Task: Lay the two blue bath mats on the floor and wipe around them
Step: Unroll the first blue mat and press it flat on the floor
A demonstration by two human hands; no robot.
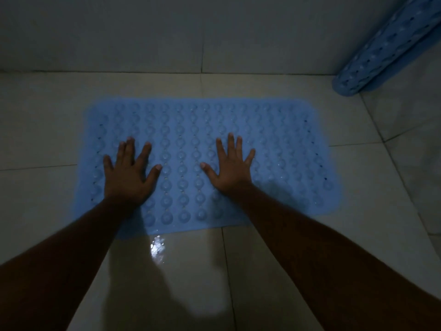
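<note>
One blue bath mat with rows of round bumps and small holes lies flat on the pale tiled floor, its long side running left to right. My left hand rests palm down on its left half, fingers spread. My right hand presses flat on the mat right of centre, fingers spread too. Neither hand holds anything. A second blue bath mat is rolled into a tube and leans in the far right corner, apart from the flat mat.
A tiled wall rises just behind the flat mat. The glossy floor tiles in front of the mat carry a bright wet-looking reflection. The room is dim.
</note>
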